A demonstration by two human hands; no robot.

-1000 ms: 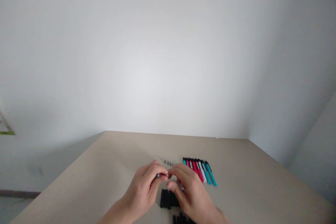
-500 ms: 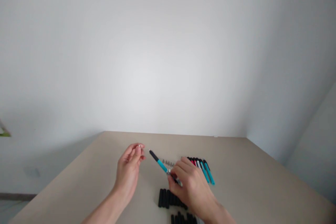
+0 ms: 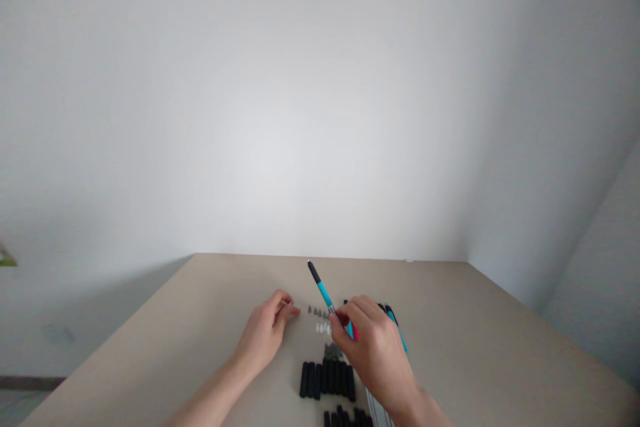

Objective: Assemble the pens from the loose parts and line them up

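Pinched between the thumb and fingers of my right hand (image 3: 373, 340) is a slim teal and black pen (image 3: 324, 293), tilted with its black end up and to the left. My left hand (image 3: 267, 327) is low over the table, its fingertips pressed together; whatever they hold is too small to make out. Just right of those fingertips runs a row of small grey cone-shaped tips (image 3: 319, 313), with small clear white pieces (image 3: 323, 328) below it. Beneath my right hand, more pens (image 3: 397, 328) are partly hidden.
Several black tubes (image 3: 311, 380) lie side by side at the front, with small grey parts (image 3: 333, 351) behind them. More black pieces (image 3: 345, 417) and thin whitish rods (image 3: 379, 410) are at the near edge of view. A wall (image 3: 320, 113) stands behind the table (image 3: 220, 293).
My left hand has moved right and down, toward the row of grey tips. My right hand has raised the pen's black end and shifted it right and steeper.
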